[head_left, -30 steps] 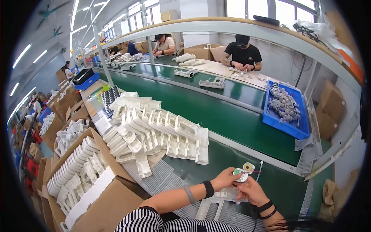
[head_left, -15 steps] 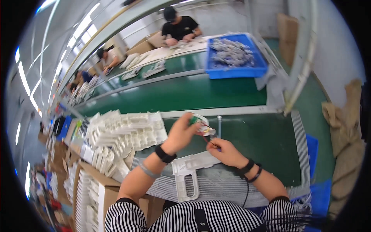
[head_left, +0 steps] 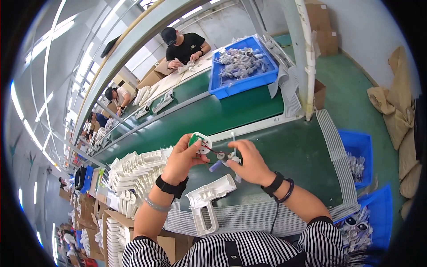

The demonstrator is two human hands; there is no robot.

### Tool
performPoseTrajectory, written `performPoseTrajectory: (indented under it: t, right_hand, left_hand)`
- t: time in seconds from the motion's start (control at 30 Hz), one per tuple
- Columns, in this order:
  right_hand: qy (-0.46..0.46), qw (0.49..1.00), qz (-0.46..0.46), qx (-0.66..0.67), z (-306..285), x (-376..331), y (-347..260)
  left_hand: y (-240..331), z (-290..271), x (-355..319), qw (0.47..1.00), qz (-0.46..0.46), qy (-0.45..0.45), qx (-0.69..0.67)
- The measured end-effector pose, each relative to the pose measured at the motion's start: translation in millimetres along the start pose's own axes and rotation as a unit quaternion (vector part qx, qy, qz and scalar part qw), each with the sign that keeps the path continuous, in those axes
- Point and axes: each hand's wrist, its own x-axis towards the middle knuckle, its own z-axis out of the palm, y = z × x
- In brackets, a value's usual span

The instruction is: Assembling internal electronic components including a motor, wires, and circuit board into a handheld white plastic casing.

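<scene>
My left hand (head_left: pixel 180 158) is closed on a white rounded plastic part (head_left: pixel 204 144) that carries a small green circuit board (head_left: pixel 194 139). Red and black wires lead from it to a cluster of small grey and white parts (head_left: pixel 234 159), around which the thumb and fingers of my right hand (head_left: pixel 252 163) are curled. A purple cylinder (head_left: pixel 216 166), which looks like a battery cell, hangs at that cluster. Below both hands, a white gun-shaped plastic housing half (head_left: pixel 207 204) lies on the bench, hollow side up.
White housing halves (head_left: pixel 138 169) are piled at the left, above a carton (head_left: pixel 118 218) of more. Across the bench stands a blue tray (head_left: pixel 244 86) of wired parts on a green conveyor (head_left: pixel 187 109). Blue bins (head_left: pixel 362 153) stand at right. A co-worker (head_left: pixel 184 46) sits opposite.
My view has turned and shifted. My right hand has opened somewhat and moved up beside the wired parts; the purple cylinder now shows. My left hand keeps the white part, its inner side now facing up.
</scene>
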Motion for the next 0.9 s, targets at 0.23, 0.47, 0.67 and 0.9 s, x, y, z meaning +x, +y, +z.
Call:
performPoseTrajectory:
  t: [0.23, 0.47, 0.67, 0.9]
  right_hand:
    - [-0.19, 0.976, 0.06, 0.091, -1, 12, -3]
    - [-0.19, 0.974, 0.103, 0.064, -8, 8, -13]
    - [-0.134, 0.982, 0.127, -0.049, -2, 4, -32]
    - [-0.065, 0.986, 0.123, -0.092, -6, -15, -40]
  left_hand:
    - [-4, 8, -14, 0.992, 0.07, -0.05, 0.092]
    - [-4, -9, -31, 0.997, 0.047, -0.053, 0.042]
    - [-14, -31, -30, 0.996, 0.028, -0.053, 0.062]
    - [4, -26, -29, 0.985, 0.068, -0.039, 0.151]
